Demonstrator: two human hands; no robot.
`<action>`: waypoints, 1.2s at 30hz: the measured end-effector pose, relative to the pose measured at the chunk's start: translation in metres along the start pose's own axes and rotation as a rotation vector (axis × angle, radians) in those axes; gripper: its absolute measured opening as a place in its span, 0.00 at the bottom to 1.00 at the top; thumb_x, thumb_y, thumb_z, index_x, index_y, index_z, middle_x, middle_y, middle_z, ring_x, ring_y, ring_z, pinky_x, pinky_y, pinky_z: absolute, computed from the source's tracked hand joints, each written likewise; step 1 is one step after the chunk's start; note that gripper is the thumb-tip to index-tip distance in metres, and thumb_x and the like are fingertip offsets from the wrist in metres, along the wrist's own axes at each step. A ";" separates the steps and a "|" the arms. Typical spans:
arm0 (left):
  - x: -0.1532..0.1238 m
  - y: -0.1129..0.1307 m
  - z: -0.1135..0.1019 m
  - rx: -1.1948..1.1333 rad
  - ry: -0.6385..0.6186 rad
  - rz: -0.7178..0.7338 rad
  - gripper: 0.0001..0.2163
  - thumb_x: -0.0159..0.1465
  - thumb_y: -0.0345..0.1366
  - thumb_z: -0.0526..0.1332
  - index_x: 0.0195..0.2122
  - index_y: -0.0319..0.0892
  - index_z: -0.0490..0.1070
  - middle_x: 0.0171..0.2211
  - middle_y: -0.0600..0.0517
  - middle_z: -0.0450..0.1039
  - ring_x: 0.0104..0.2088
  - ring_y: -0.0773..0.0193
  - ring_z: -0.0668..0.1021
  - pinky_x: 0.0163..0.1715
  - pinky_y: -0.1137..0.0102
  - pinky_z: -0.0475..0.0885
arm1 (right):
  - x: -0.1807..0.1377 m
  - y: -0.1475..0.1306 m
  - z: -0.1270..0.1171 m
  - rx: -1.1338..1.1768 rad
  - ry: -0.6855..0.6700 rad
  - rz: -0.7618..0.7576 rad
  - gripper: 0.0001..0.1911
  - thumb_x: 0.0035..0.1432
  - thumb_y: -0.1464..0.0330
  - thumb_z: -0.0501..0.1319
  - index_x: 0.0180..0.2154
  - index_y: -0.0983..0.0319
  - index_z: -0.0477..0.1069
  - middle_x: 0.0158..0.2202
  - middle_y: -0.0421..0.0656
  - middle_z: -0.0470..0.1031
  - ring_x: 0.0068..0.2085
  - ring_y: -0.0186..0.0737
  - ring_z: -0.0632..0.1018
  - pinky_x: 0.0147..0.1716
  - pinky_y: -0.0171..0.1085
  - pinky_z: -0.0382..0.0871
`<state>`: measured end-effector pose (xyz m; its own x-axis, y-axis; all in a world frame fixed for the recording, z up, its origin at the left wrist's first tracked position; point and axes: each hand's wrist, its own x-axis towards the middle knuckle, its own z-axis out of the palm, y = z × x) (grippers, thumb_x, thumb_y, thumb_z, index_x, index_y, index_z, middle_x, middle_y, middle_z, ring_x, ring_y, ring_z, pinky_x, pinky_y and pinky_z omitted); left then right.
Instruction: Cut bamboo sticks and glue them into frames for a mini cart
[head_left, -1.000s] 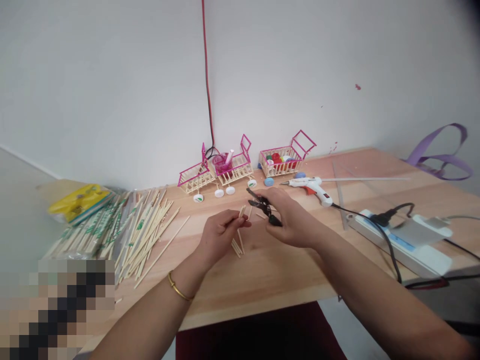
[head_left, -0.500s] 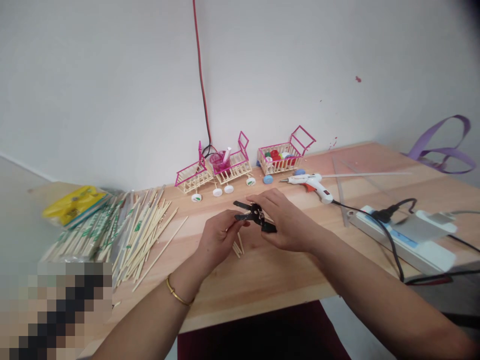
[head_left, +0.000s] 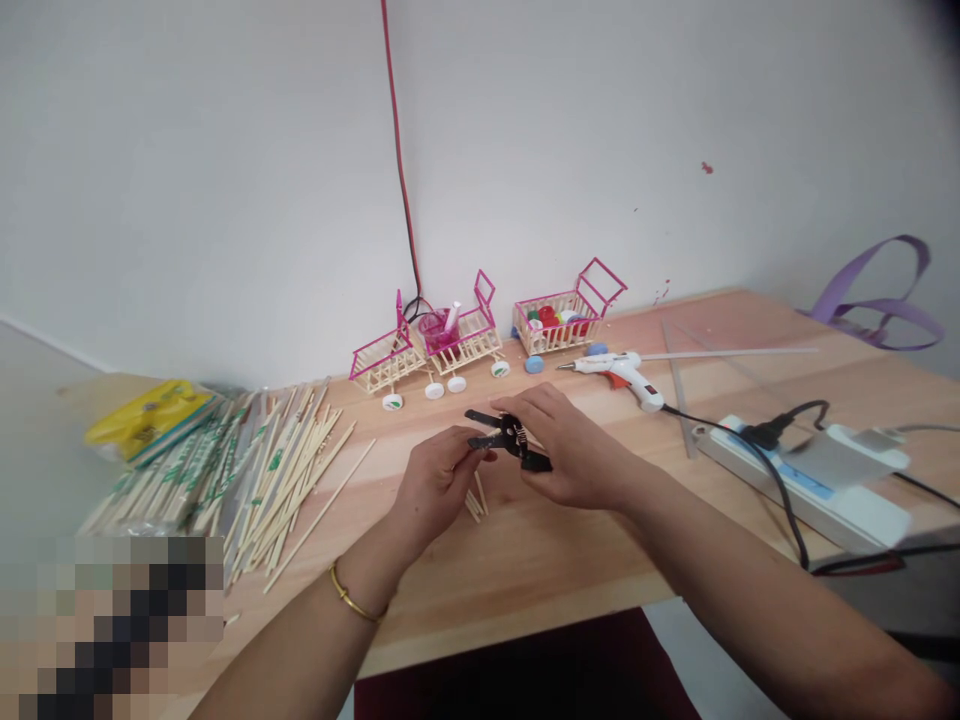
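Note:
My right hand (head_left: 577,445) is wrapped round the handles of black wire strippers (head_left: 511,436), whose jaws point left and stand apart. A small pale sliver shows between the jaws. Close against the lower jaw, my left hand (head_left: 439,475) is closed in a pinch; what its fingers hold is mostly hidden. A few short wooden sticks (head_left: 477,500) lie on the table just below the tool, partly behind the left hand.
Small stick-built carts (head_left: 469,345) with pink rims stand along the wall. To the right lie a white glue gun (head_left: 626,375) and a power strip (head_left: 810,485) with cables. Loose sticks (head_left: 300,480) and bagged sticks (head_left: 176,475) cover the table's left, beside a yellow packet (head_left: 154,415).
The view has shifted very slightly. Both hands and the wire strippers hold nearly the same place, and the pale sliver between the jaws shows more clearly.

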<state>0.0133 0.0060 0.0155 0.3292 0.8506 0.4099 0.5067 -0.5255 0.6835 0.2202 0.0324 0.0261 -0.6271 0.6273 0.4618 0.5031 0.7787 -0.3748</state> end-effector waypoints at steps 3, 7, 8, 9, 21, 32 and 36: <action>0.000 -0.003 0.001 0.026 0.013 0.064 0.08 0.66 0.31 0.55 0.36 0.42 0.75 0.36 0.48 0.78 0.38 0.63 0.79 0.39 0.70 0.71 | 0.000 0.001 0.001 0.010 0.008 -0.008 0.33 0.46 0.74 0.59 0.56 0.65 0.61 0.48 0.53 0.69 0.50 0.51 0.67 0.52 0.50 0.62; 0.000 -0.005 0.002 0.046 0.028 0.124 0.07 0.66 0.29 0.55 0.36 0.40 0.74 0.35 0.49 0.78 0.37 0.65 0.79 0.37 0.72 0.72 | 0.000 0.001 0.000 0.023 0.018 -0.021 0.33 0.45 0.74 0.60 0.56 0.64 0.60 0.49 0.53 0.68 0.49 0.52 0.67 0.51 0.51 0.63; 0.000 -0.005 0.002 0.053 0.029 0.129 0.07 0.66 0.29 0.55 0.36 0.40 0.74 0.35 0.49 0.78 0.36 0.65 0.79 0.37 0.72 0.72 | 0.001 0.001 0.000 0.023 0.017 -0.019 0.33 0.45 0.74 0.60 0.56 0.64 0.61 0.49 0.53 0.68 0.49 0.52 0.67 0.51 0.51 0.63; 0.000 -0.005 0.002 0.061 0.030 0.134 0.07 0.66 0.29 0.55 0.36 0.40 0.74 0.35 0.49 0.78 0.36 0.65 0.79 0.36 0.72 0.72 | 0.001 0.001 -0.001 0.020 0.016 -0.016 0.33 0.45 0.74 0.60 0.56 0.65 0.61 0.48 0.53 0.68 0.49 0.52 0.67 0.51 0.51 0.63; 0.001 -0.004 0.002 0.065 0.031 0.155 0.07 0.66 0.28 0.55 0.37 0.40 0.73 0.34 0.50 0.78 0.37 0.66 0.79 0.38 0.72 0.73 | 0.000 0.001 0.000 0.007 -0.008 -0.010 0.33 0.45 0.74 0.60 0.56 0.66 0.61 0.48 0.53 0.68 0.50 0.52 0.66 0.52 0.50 0.62; -0.001 -0.003 0.000 0.078 0.010 0.163 0.07 0.66 0.28 0.55 0.36 0.40 0.73 0.35 0.48 0.77 0.37 0.66 0.79 0.37 0.73 0.72 | 0.000 0.001 0.003 -0.011 0.008 -0.029 0.27 0.46 0.75 0.59 0.51 0.66 0.63 0.46 0.53 0.70 0.47 0.52 0.69 0.48 0.50 0.65; 0.000 -0.005 0.000 0.071 0.012 0.106 0.07 0.66 0.30 0.55 0.36 0.40 0.73 0.32 0.50 0.77 0.33 0.66 0.78 0.35 0.73 0.71 | 0.001 0.004 0.011 -0.003 0.010 -0.019 0.28 0.46 0.75 0.59 0.52 0.66 0.62 0.46 0.54 0.70 0.47 0.52 0.70 0.47 0.50 0.66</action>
<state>0.0110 0.0085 0.0116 0.3741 0.7904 0.4851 0.5254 -0.6116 0.5915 0.2144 0.0362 0.0162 -0.6306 0.6122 0.4770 0.4928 0.7907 -0.3634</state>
